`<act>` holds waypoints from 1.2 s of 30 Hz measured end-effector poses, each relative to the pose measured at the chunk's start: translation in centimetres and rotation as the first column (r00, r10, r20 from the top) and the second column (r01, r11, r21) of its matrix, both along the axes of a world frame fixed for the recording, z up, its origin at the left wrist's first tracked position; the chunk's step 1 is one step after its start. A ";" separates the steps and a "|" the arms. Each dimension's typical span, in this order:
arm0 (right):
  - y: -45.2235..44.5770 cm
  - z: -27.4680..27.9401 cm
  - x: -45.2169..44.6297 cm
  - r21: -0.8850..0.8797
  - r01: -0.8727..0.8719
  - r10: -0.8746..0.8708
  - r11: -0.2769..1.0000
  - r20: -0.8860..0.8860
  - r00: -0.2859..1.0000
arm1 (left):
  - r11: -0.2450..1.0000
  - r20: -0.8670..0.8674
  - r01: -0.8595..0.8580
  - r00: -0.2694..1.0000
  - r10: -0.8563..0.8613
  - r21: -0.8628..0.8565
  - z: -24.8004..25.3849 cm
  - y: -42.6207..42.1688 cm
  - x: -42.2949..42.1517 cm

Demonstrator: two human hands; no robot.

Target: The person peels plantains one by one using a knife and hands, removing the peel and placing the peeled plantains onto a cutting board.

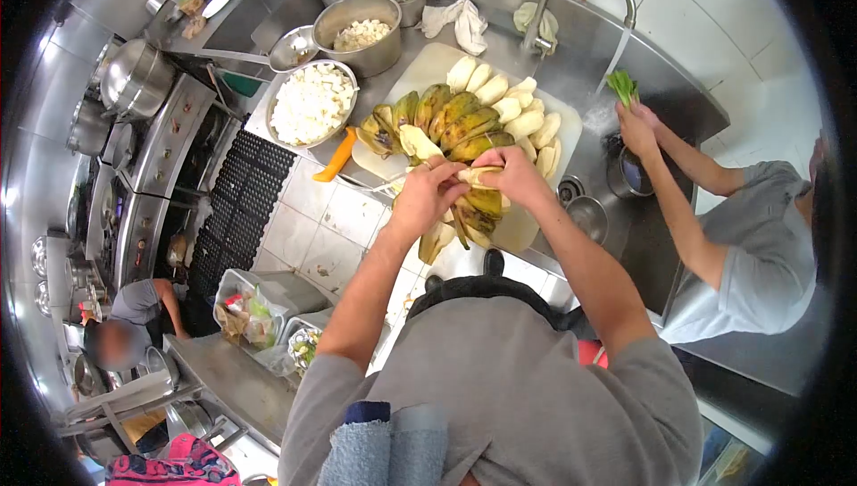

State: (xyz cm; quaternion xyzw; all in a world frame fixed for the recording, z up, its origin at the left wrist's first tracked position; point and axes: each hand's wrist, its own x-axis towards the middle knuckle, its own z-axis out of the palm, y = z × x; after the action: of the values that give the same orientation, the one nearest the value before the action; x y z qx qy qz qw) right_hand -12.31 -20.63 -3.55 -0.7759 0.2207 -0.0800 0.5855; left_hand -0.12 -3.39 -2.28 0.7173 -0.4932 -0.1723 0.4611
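Left grip: left hand [430, 193], fingers nearly closed, pinching one end of the pale plantain [482, 177]; a ring on one finger.
Right grip: right hand [518, 178], fingers curled and closed around the other end of the same plantain.
Held piece: the plantain, pale and elongated, between the two hands, above the near side of the cutting board [418, 68].
Unpeeled plantains: green-yellow skins with dark blotches, curved and ridged, one cluster [460, 120] on the board, just beyond the hands.
Peeled plantains: smooth, cream, tapered, a row [546, 124] along the board's far and right sides.
Board: white, rounded corners, on the brushed-steel desk [504, 38].
Handle: smooth orange, one [336, 159], at the desk edge, left of the board.
Bowl: round metal, one [355, 104], heaped with small white cubes.
Pot: deep steel, one [373, 59], pale chunks inside, beside the bowl.
Cloth: white, crumpled, one [464, 26], beyond the board.
Arms: both reaching forward from short grey sleeves, forearms angled inward, wrists close together, hands almost meeting.
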 end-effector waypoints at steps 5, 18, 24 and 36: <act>-0.1 -1.6 -0.2 -0.017 0.053 -0.052 0.998 0.082 0.995 | 0.999 -0.017 0.019 1.000 -0.019 -0.027 -0.4 -0.2 0.1; 0.2 -1.1 0.1 0.004 0.062 -0.062 0.998 0.002 0.998 | 0.999 0.068 0.009 0.998 -0.007 -0.041 -0.8 0.1 0.2; 0.7 -0.3 0.0 -0.097 0.087 -0.086 0.991 0.017 0.996 | 0.997 -0.012 -0.049 0.999 0.048 -0.064 -1.3 -0.1 -0.5; 0.8 -0.2 0.1 -0.190 0.127 -0.125 0.974 0.020 0.992 | 0.995 0.081 -0.095 0.992 0.092 0.027 -0.4 -0.9 -0.7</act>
State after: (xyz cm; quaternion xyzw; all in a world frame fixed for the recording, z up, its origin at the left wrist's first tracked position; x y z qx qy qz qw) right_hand -12.24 -19.79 -3.72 -0.8125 0.2584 -0.1410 0.5032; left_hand -0.78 -4.31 -2.69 0.7529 -0.4744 -0.1294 0.4375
